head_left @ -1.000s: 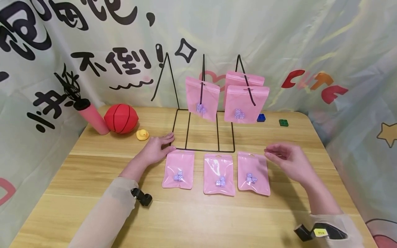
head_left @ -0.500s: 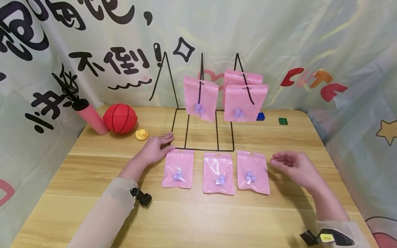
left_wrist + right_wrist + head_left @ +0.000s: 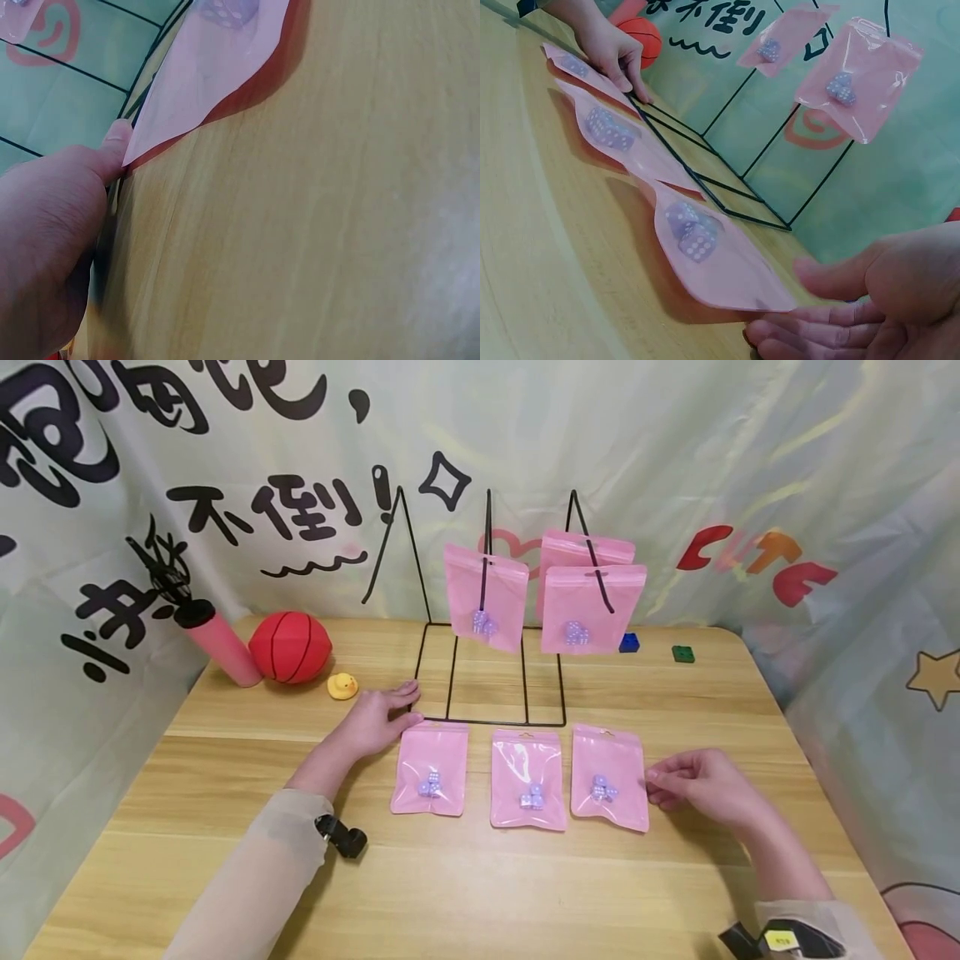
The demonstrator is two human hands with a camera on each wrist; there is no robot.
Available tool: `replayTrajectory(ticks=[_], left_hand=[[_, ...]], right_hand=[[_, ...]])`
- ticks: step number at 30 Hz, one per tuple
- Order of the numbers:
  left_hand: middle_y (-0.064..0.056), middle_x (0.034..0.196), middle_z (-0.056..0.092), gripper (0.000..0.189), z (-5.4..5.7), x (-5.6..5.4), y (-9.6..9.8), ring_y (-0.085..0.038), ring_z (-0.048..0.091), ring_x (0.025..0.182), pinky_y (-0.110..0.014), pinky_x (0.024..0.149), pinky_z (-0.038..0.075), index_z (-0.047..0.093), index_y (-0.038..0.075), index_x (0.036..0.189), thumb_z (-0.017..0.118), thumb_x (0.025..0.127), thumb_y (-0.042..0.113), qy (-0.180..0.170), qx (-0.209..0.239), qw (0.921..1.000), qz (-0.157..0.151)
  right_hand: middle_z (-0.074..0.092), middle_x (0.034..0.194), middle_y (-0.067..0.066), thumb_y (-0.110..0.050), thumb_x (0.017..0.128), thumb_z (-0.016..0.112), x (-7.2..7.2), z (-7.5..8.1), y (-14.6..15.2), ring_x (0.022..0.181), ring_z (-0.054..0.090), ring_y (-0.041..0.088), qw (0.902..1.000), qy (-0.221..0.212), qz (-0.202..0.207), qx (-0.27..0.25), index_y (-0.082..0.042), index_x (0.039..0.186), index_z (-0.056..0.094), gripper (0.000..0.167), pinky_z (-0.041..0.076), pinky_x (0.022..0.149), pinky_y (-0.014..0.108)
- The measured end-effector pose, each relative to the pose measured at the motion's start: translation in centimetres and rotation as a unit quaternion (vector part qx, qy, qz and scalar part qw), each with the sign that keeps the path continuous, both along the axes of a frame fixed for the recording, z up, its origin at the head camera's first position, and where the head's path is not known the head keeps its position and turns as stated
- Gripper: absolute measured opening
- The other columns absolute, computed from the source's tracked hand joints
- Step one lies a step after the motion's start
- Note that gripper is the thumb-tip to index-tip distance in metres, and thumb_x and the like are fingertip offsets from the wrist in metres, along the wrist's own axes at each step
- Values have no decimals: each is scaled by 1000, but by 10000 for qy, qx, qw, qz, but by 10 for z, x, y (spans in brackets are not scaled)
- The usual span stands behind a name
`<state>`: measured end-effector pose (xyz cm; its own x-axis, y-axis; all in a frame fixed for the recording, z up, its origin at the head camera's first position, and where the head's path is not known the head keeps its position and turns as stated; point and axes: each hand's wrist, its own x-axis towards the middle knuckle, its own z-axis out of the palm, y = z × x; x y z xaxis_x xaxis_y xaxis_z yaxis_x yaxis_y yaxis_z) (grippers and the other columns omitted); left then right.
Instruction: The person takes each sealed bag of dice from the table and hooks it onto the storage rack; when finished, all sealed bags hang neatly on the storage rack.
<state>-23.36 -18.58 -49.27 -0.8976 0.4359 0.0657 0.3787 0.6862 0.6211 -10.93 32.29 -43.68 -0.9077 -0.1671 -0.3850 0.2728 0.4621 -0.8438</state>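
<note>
Three glossy pouches (image 3: pixel 527 764) on woodgrain (image 3: pixel 472 893)

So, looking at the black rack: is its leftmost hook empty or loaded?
Empty: no bag hangs on the leftmost hook, while the middle hook carries one pink bag and the right hook two.

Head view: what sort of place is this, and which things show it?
Likely a display or filming corner, though the wider room is out of view: a printed backdrop hangs behind a wood-grained table, where a wire rack holds pink bags.
</note>
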Motion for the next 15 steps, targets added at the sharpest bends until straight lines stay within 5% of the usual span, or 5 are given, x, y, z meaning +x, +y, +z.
replayTrajectory(ticks=[15], left_hand=[[-8, 158, 47, 51, 1, 2, 0, -31, 43, 147, -48, 122, 34, 59, 4, 147, 73, 104, 26, -5, -54, 10000, 35]], right_hand=[[78, 93, 15, -12, 91, 85, -8, -12, -11, 79, 74, 22, 9964, -268, -661, 451, 15, 121, 67, 44, 65, 70, 33]])
